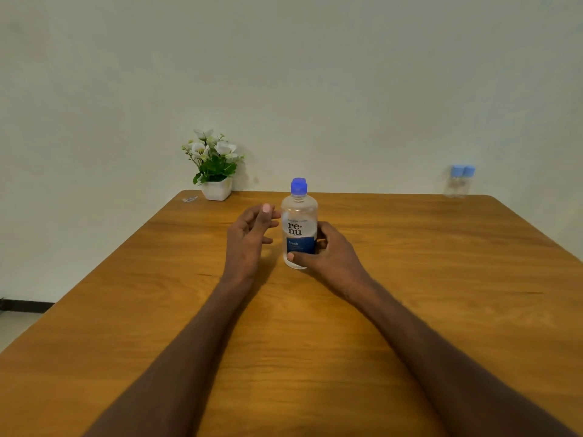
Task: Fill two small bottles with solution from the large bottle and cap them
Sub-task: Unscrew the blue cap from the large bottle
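- Bottle work sits on a wide wooden table [410,310], the biggest thing I see; it fills the lower part of my head view and runs back to a pale wall.
- Both of my forearms reach in from the bottom edge and meet near the table's middle.
- Potted plant [215,165] with white flowers stands in a white pot at the far left corner, against the wall.
- Large bottle [299,225] stands upright near the centre of the table, clear, with a blue cap still on and a label reading "re-nu" over a blue band.
- My right hand [328,250] grips the large bottle low on its right side: the thumb lies across the front near the base and the fingers curl round behind.
- My left hand [249,238] hovers just left of the bottle, fingers loosely spread and holding nothing; one fingertip is right at the bottle's shoulder, and I cannot tell whether it touches.
- Two small bottles [459,182] stand side by side at the far right edge, well apart from my hands, clear, each with a light blue cap on.
- Something small and pale [190,199] lies on the table just left of the pot; it is too small to tell.
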### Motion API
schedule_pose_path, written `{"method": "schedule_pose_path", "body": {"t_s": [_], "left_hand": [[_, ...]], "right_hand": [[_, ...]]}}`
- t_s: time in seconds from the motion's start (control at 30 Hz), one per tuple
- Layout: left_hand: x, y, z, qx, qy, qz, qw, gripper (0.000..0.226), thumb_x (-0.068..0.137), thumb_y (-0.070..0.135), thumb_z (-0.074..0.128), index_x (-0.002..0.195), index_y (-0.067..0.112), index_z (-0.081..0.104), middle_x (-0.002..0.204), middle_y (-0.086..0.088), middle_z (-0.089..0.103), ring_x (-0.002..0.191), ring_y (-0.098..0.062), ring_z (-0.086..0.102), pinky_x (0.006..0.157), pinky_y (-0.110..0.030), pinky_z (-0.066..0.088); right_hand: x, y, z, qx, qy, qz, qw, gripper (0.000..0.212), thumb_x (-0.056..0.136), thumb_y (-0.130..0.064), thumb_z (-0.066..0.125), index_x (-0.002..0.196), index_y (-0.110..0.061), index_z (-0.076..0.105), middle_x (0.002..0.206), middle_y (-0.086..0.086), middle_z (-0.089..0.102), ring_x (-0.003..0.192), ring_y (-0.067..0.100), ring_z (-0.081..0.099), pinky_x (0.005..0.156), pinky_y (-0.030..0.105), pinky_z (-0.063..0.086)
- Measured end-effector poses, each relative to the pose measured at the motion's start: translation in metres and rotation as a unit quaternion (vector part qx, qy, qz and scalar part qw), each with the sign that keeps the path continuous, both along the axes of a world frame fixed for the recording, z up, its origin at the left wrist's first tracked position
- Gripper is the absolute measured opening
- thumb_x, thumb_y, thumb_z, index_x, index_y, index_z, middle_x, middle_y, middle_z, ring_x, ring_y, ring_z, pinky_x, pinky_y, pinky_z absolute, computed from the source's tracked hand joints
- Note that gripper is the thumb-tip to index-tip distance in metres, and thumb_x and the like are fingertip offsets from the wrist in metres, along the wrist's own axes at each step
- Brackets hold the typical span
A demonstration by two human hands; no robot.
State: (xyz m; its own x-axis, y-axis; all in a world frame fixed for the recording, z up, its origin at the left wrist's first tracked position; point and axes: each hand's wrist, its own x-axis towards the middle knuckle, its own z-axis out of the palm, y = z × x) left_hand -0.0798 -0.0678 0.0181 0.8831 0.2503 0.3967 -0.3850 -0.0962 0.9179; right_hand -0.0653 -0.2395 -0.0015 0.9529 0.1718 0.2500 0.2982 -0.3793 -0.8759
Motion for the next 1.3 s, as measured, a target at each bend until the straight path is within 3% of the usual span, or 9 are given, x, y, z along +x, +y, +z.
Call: {"method": "schedule_pose_path", "body": {"t_s": [0.23,0.4,0.47,0.6,0.7,0.83,1.0,1.13,1.3], "left_hand": [[0.0,0.008,0.001,-0.067,0.051,-0.008,0.996,0.04,0.103,0.051,0.052,0.117,0.019,0.073,0.114,0.001,0.077,0.111,-0.021,0.071,0.094,-0.051,0.054],[-0.006,-0.007,0.01,-0.052,-0.054,0.09,0.993,0.03,0.102,0.037,0.062,0.115,0.012,0.072,0.104,0.0,0.079,0.098,-0.016,0.074,0.076,-0.037,0.058],[-0.007,-0.015,0.018,-0.068,-0.094,0.092,0.989,0.032,0.101,0.032,0.064,0.125,0.011,0.068,0.112,-0.001,0.077,0.105,-0.016,0.073,0.083,-0.036,0.061],[-0.003,-0.032,0.02,0.0,-0.11,0.016,0.994,0.041,0.101,0.028,0.066,0.141,0.02,0.059,0.131,-0.001,0.071,0.124,-0.017,0.066,0.101,-0.049,0.056],[-0.004,-0.041,0.018,0.011,-0.106,0.008,0.994,0.042,0.1,0.027,0.068,0.141,0.021,0.061,0.134,0.001,0.069,0.125,-0.016,0.065,0.099,-0.051,0.057],[-0.002,-0.044,0.024,-0.005,-0.112,0.045,0.993,0.035,0.096,0.028,0.073,0.129,0.019,0.068,0.122,0.004,0.075,0.117,-0.012,0.069,0.098,-0.048,0.057],[-0.001,-0.048,0.028,-0.062,-0.111,0.05,0.991,0.033,0.092,0.019,0.078,0.123,0.008,0.071,0.115,-0.004,0.077,0.112,-0.018,0.072,0.092,-0.037,0.06],[-0.002,-0.052,0.03,-0.098,-0.106,0.034,0.989,0.035,0.092,0.016,0.078,0.124,0.005,0.07,0.116,-0.008,0.077,0.113,-0.021,0.072,0.097,-0.04,0.059],[-0.008,-0.045,0.045,-0.257,-0.076,0.0,0.963,0.035,0.096,0.015,0.072,0.13,0.006,0.067,0.122,-0.011,0.075,0.117,-0.02,0.071,0.092,-0.035,0.057]], "right_hand": [[-0.002,0.001,0.004,0.04,0.022,0.036,0.998,0.099,0.074,-0.046,0.092,0.156,-0.029,0.037,0.152,-0.005,0.055,0.134,0.016,0.055,0.108,0.039,0.053],[-0.003,0.001,0.003,0.042,0.003,0.03,0.999,0.081,0.081,-0.042,0.088,0.149,-0.022,0.05,0.142,-0.005,0.064,0.126,0.013,0.061,0.105,0.035,0.054],[-0.001,0.002,0.003,0.042,0.004,0.028,0.999,0.078,0.08,-0.04,0.088,0.147,-0.022,0.052,0.14,-0.005,0.065,0.126,0.014,0.061,0.105,0.036,0.054],[0.001,0.002,0.001,0.062,-0.001,0.03,0.998,0.071,0.078,-0.036,0.091,0.14,-0.024,0.058,0.13,-0.01,0.07,0.117,0.009,0.066,0.103,0.04,0.057],[0.001,0.001,-0.002,0.07,0.005,0.032,0.997,0.069,0.078,-0.033,0.091,0.138,-0.025,0.058,0.126,-0.011,0.071,0.116,0.008,0.066,0.1,0.042,0.059],[0.002,0.002,-0.003,0.067,-0.004,0.032,0.997,0.072,0.078,-0.036,0.09,0.14,-0.025,0.057,0.128,-0.012,0.07,0.117,0.009,0.066,0.1,0.042,0.059],[0.002,0.003,-0.003,0.059,-0.003,0.029,0.998,0.07,0.077,-0.035,0.09,0.138,-0.028,0.057,0.127,-0.014,0.069,0.113,0.006,0.066,0.099,0.037,0.059],[0.001,0.002,-0.002,0.058,-0.002,0.03,0.998,0.071,0.077,-0.035,0.09,0.14,-0.027,0.056,0.129,-0.013,0.068,0.113,0.008,0.066,0.099,0.036,0.059],[0.002,0.001,-0.002,0.077,0.009,0.032,0.996,0.073,0.074,-0.031,0.094,0.138,-0.025,0.06,0.128,-0.008,0.071,0.115,0.01,0.068,0.101,0.042,0.059]]}}
